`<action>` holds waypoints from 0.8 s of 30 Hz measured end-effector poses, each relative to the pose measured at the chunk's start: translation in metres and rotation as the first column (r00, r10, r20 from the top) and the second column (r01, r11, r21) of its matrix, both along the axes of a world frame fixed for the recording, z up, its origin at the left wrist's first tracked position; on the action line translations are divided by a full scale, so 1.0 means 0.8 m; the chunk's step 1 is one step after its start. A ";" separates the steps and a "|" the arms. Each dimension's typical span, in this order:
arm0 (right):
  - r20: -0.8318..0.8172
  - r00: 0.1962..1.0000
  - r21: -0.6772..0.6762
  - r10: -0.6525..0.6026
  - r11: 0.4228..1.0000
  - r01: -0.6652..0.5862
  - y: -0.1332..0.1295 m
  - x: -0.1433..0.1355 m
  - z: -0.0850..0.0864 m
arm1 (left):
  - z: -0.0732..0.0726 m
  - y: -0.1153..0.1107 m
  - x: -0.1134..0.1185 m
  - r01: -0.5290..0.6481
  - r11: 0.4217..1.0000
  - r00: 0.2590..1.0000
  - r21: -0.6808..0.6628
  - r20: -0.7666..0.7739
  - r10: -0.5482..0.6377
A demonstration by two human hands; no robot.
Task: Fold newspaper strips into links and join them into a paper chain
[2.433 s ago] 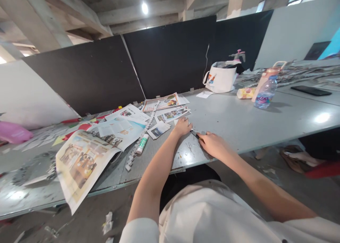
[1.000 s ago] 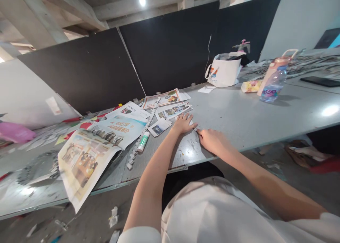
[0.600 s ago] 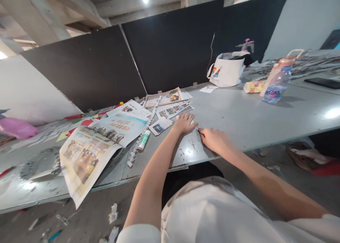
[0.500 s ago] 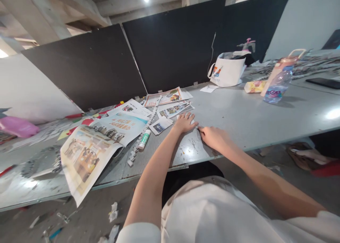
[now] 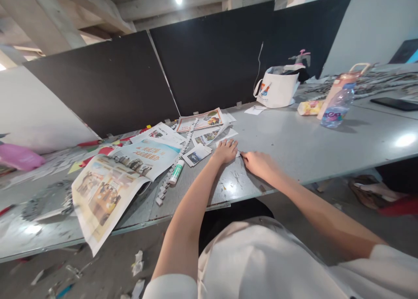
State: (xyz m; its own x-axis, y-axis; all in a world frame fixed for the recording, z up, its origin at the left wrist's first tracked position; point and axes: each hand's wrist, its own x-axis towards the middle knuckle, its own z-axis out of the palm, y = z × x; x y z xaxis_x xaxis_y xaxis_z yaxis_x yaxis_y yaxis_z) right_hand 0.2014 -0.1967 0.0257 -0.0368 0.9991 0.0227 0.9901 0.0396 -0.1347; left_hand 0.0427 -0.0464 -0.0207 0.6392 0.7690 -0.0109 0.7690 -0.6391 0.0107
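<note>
My left hand [image 5: 226, 151] lies palm down on the table with its fingers stretched out, pressing on a small white paper [image 5: 238, 154]. Only an edge of this paper shows past the fingers. Close on its right, my right hand [image 5: 258, 163] has its fingers curled, and its fingertips meet the paper's edge. Whatever may be between those fingers is hidden. Small photo-printed cutouts [image 5: 197, 155] lie left of my left hand. A green and white glue stick [image 5: 176, 172] rests beside a chain of folded paper pieces [image 5: 162, 191].
An open picture magazine [image 5: 101, 190] hangs over the front edge at left. Printed sheets [image 5: 200, 120] lie near the black partition [image 5: 215, 59]. On the right stand a white bag [image 5: 277, 90], a plastic bottle [image 5: 338, 109] and a pink tumbler [image 5: 329, 99]; a phone [image 5: 395, 103] lies beyond.
My right hand has shifted slightly left and away from me along the paper. The left fingers have drawn slightly closer together. A printed sheet behind them now curls up more.
</note>
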 end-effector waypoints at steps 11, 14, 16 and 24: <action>-0.015 1.000 0.008 0.007 1.000 -0.007 0.039 0.001 -0.006 | -0.006 0.003 0.003 -0.002 1.000 1.000 0.029 0.005 0.002; -0.014 1.000 0.001 -0.005 1.000 0.005 0.061 -0.001 -0.006 | -0.004 0.000 0.003 -0.010 0.999 1.000 0.034 -0.003 0.010; -0.016 1.000 -0.007 -0.009 1.000 0.009 0.074 -0.002 -0.005 | -0.003 -0.002 0.004 -0.024 1.000 1.000 0.017 -0.003 0.024; -0.016 1.000 -0.004 -0.027 1.000 0.027 0.109 -0.005 -0.006 | 0.005 -0.007 0.003 -0.050 0.998 0.998 -0.025 0.033 0.051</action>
